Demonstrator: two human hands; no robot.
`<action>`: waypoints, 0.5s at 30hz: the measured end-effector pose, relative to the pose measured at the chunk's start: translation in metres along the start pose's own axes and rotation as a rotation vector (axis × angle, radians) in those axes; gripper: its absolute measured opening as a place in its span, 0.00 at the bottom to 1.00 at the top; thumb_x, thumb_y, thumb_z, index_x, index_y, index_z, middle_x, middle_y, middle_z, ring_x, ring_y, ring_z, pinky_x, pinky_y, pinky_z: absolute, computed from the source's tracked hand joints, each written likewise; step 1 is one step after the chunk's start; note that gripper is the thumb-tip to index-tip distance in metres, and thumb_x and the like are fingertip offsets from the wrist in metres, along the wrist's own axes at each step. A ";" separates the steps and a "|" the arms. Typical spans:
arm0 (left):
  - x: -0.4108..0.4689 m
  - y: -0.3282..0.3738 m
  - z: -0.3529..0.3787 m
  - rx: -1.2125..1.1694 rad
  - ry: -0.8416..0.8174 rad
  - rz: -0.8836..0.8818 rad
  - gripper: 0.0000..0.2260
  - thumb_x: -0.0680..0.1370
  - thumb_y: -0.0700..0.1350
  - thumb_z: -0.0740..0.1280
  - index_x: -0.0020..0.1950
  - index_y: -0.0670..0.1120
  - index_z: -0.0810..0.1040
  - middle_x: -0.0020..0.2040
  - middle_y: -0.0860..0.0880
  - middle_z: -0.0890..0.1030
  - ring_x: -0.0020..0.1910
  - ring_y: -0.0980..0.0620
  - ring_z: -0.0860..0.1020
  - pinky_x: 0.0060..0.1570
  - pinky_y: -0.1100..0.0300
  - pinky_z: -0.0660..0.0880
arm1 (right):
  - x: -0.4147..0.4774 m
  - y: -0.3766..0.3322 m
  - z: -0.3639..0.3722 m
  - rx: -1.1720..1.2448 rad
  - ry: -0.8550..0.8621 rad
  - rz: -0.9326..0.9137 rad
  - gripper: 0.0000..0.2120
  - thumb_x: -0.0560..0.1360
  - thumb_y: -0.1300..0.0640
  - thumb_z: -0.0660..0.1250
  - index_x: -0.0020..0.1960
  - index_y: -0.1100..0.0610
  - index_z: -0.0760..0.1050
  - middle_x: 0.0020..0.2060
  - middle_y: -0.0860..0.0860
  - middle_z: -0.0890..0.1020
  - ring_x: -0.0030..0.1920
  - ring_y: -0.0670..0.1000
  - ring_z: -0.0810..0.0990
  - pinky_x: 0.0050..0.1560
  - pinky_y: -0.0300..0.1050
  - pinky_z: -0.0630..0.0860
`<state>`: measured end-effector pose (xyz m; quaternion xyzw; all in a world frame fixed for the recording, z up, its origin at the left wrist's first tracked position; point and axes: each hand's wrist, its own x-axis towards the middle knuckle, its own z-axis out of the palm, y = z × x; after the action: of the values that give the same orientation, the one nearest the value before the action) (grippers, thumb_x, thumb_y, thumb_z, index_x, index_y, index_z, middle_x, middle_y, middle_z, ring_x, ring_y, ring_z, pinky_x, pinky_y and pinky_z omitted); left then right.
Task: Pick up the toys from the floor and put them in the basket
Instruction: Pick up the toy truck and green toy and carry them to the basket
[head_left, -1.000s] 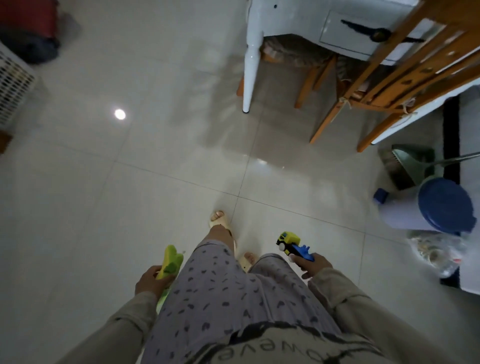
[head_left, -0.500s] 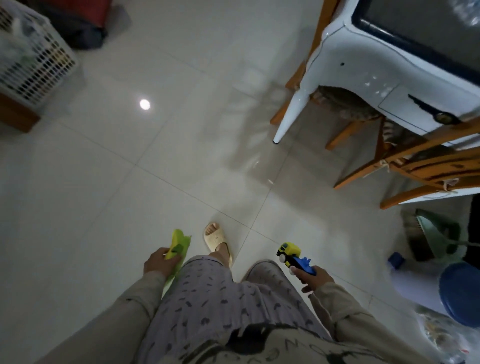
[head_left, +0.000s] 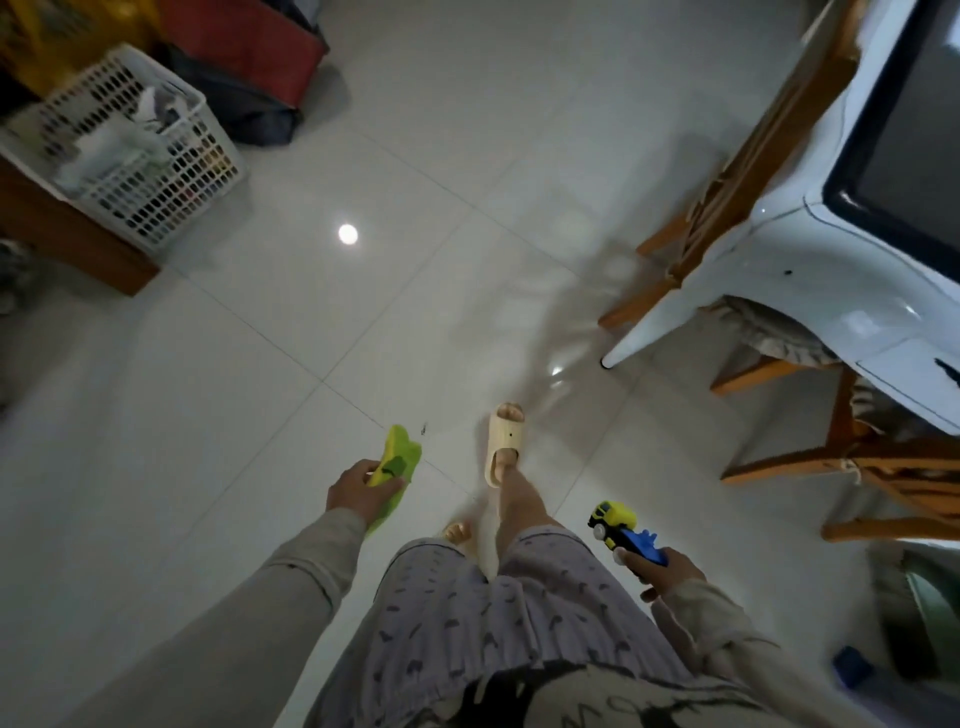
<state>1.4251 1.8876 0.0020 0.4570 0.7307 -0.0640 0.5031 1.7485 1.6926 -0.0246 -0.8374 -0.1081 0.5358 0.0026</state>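
My left hand grips a lime-green and yellow toy low at my left side. My right hand is closed around a toy truck with a yellow cab and a blue body, its cab pointing forward. A white lattice basket stands at the far left on the floor, with several items inside it. I am standing on the pale tiled floor, one slippered foot stepped ahead, well short of the basket.
A white table leg and orange wooden chairs stand on the right. A brown wooden block sits beside the basket, and a red and dark bag lies behind it. Open tiled floor stretches between me and the basket.
The view has swung left and forward, so the basket has come further into sight at the upper left. Both hands still hold the same toys.
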 end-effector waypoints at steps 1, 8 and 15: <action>0.006 0.002 -0.004 -0.010 -0.001 -0.019 0.27 0.67 0.56 0.69 0.61 0.43 0.76 0.60 0.40 0.80 0.59 0.41 0.77 0.58 0.54 0.71 | 0.007 -0.020 -0.005 -0.007 -0.003 -0.008 0.26 0.72 0.46 0.70 0.60 0.64 0.73 0.45 0.56 0.79 0.40 0.57 0.80 0.44 0.43 0.71; 0.037 0.018 -0.025 -0.158 0.020 -0.251 0.34 0.58 0.57 0.63 0.60 0.41 0.77 0.59 0.39 0.80 0.58 0.40 0.77 0.57 0.54 0.71 | 0.060 -0.185 -0.049 -0.070 -0.058 -0.144 0.27 0.72 0.45 0.70 0.62 0.63 0.72 0.47 0.58 0.79 0.43 0.58 0.79 0.49 0.51 0.76; 0.060 0.055 -0.037 -0.405 0.132 -0.381 0.39 0.54 0.61 0.64 0.56 0.37 0.80 0.55 0.35 0.81 0.56 0.37 0.79 0.59 0.49 0.74 | 0.097 -0.343 -0.095 -0.318 -0.071 -0.296 0.26 0.70 0.43 0.70 0.56 0.63 0.76 0.42 0.55 0.81 0.36 0.54 0.80 0.40 0.44 0.77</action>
<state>1.4356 1.9759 -0.0075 0.2049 0.8325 0.0195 0.5143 1.8115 2.0555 -0.0299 -0.7828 -0.3129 0.5350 -0.0545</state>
